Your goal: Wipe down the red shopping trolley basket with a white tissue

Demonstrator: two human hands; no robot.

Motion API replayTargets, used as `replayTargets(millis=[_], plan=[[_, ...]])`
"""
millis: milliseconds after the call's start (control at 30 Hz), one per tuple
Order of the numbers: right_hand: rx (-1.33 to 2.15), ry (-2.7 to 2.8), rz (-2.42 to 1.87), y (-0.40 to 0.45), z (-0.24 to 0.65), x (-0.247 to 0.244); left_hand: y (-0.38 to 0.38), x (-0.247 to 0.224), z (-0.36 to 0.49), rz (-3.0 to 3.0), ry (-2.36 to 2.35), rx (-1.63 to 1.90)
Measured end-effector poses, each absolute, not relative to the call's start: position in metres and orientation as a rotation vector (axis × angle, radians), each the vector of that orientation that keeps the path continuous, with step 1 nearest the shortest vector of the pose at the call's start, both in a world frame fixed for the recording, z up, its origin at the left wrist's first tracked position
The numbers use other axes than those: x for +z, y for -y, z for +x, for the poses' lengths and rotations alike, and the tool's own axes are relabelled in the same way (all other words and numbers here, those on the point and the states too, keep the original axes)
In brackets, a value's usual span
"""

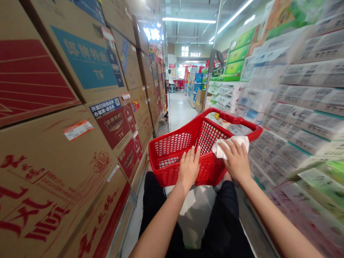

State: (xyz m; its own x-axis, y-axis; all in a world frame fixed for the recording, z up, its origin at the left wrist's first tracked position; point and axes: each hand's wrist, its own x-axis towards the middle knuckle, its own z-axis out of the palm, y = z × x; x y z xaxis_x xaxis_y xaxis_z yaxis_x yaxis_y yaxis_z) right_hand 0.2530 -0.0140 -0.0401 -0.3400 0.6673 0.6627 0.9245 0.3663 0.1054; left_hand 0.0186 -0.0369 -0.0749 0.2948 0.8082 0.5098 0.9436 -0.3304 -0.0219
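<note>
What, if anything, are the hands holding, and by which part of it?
The right hand holds a white cloth by its middle, against the red basket. The left hand, fingers extended at the basket's near side, grips nothing visible.

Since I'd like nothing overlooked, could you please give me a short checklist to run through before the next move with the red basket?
1. Right grip has the white cloth: ok.
2. Cloth set at the red basket's edge: ok, near the handle.
3. Left grip holding the basket firmly: cannot tell; fingers are extended at its near side.
4. Handle's middle free of both grips: ok.
5. Basket standing steadily: cannot tell; its underside is hidden.
6. Cardboard boxes apart from left grip: ok.
</note>
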Motion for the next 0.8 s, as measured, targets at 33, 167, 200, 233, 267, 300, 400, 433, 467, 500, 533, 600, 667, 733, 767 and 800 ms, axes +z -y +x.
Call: replayTargets(millis=[33, 167, 200, 233, 267, 300, 400, 433, 467, 500, 533, 600, 667, 733, 767, 800], plan=[[-0.618, 2.15, -1.346, 0.019, 0.239, -0.047, 0.037, -0.074, 0.019, -2.247, 1.586, -0.594], [-0.54, 2.307, -1.199, 0.033, 0.199, -0.065, 0.04, -0.073, 0.017, -2.252, 1.581, -0.561], [-0.544, 2.333, -1.171, 0.034, 0.199, -0.064, 0.04, -0.072, 0.016, -2.26, 1.576, -0.554], [-0.554, 2.354, -1.155, 0.033, 0.203, -0.061, 0.04, -0.072, 0.015, -2.269, 1.57, -0.55], [-0.571, 2.364, -1.155, 0.031, 0.212, -0.056, 0.04, -0.072, 0.015, -2.277, 1.565, -0.548], [-0.594, 2.36, -1.174, 0.027, 0.223, -0.05, 0.04, -0.072, 0.015, -2.282, 1.563, -0.546], [-0.683, 2.253, -1.291, 0.015, 0.259, -0.033, 0.038, -0.072, 0.018, -2.279, 1.568, -0.55], [-0.706, 2.213, -1.323, 0.011, 0.266, -0.03, 0.038, -0.072, 0.019, -2.275, 1.569, -0.557], [-0.718, 2.178, -1.345, 0.009, 0.269, -0.03, 0.038, -0.072, 0.021, -2.268, 1.571, -0.566], [-0.72, 2.151, -1.359, 0.009, 0.266, -0.031, 0.038, -0.072, 0.022, -2.259, 1.573, -0.574], [-0.71, 2.134, -1.366, 0.01, 0.26, -0.035, 0.038, -0.072, 0.023, -2.249, 1.577, -0.578], [-0.668, 2.149, -1.355, 0.016, 0.236, -0.047, 0.039, -0.071, 0.024, -2.234, 1.586, -0.569], [-0.615, 2.22, -1.306, 0.024, 0.211, -0.058, 0.041, -0.071, 0.023, -2.225, 1.59, -0.544], [-0.584, 2.295, -1.241, 0.03, 0.197, -0.063, 0.043, -0.07, 0.022, -2.226, 1.581, -0.522], [-0.581, 2.329, -1.212, 0.031, 0.196, -0.062, 0.043, -0.069, 0.021, -2.229, 1.574, -0.517], [-0.586, 2.359, -1.19, 0.03, 0.201, -0.059, 0.044, -0.069, 0.02, -2.236, 1.567, -0.515]])
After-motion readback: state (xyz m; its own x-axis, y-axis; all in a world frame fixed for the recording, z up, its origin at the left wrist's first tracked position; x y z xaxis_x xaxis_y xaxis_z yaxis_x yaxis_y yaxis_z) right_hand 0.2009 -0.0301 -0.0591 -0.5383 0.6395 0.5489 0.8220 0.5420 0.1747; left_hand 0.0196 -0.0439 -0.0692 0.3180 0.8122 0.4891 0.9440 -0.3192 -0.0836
